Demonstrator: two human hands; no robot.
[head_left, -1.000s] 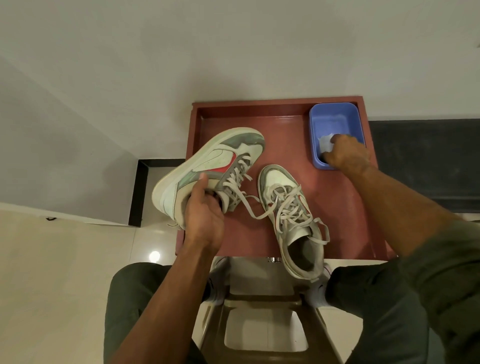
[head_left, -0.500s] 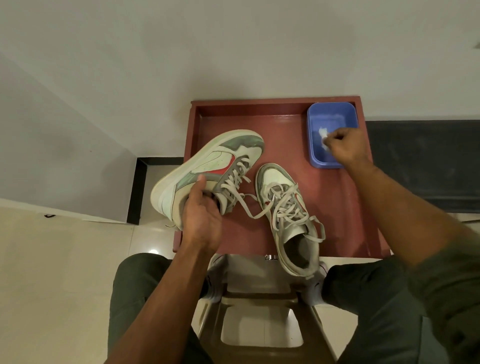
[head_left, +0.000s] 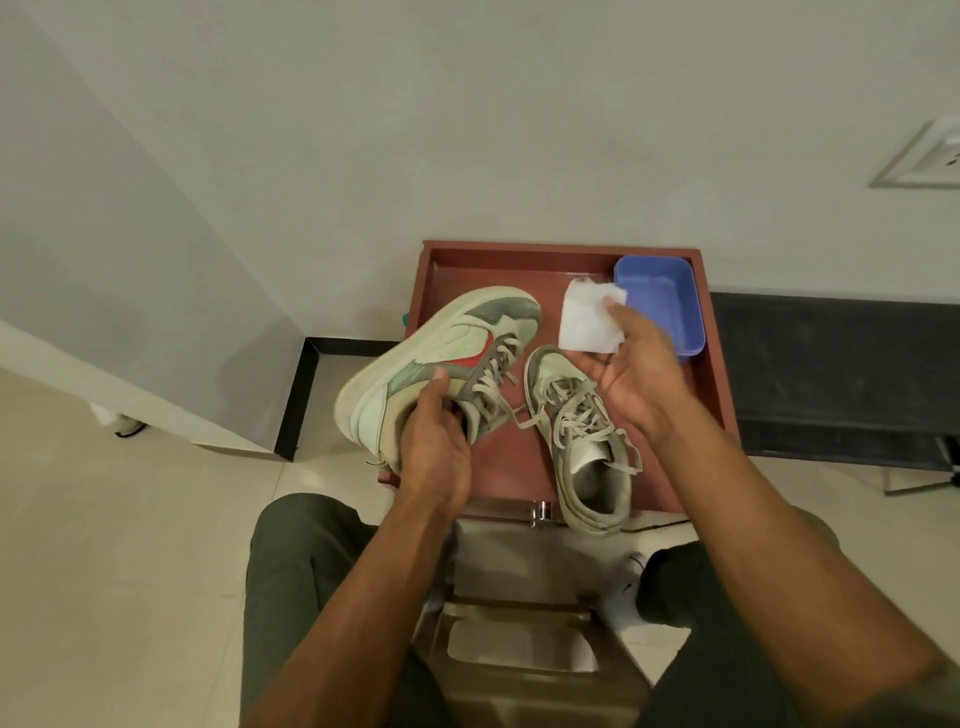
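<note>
Sneaker (head_left: 452, 343), white and grey with a red side mark, is being held in the air over the left edge of the bench (head_left: 498, 467), tilted on its side with the toe pointing away from the person and the sole facing left. The left hand (head_left: 436, 457) is gripping it at the collar: the thumb is pressing on the outer side panel and the other fingers (head_left: 457, 415) are curling into the opening. One lace (head_left: 519, 415) is trailing from this sneaker down to the bench surface.

The right hand (head_left: 639, 374) is hovering palm up above the bench, between the held sneaker and the blue tub (head_left: 696, 312). Its thumb is pinching a white wipe (head_left: 589, 322) against the fingers; the wipe is standing up past the fingertips, partly unfolded, just beside the tub's near-left corner and clear of the sneaker.

The blue tub is sitting in the far right corner of the bench. Whether it is holding liquid cannot be told.

A second sneaker (head_left: 582, 447) is lying upright on the bench below the right hand, toe pointing away, laces loose, its heel overhanging the near edge.

A brown stool (head_left: 519, 649) is standing between the person's knees, on a pale tiled floor (head_left: 130, 519). A wall socket (head_left: 930, 156) is showing at the upper right.
</note>
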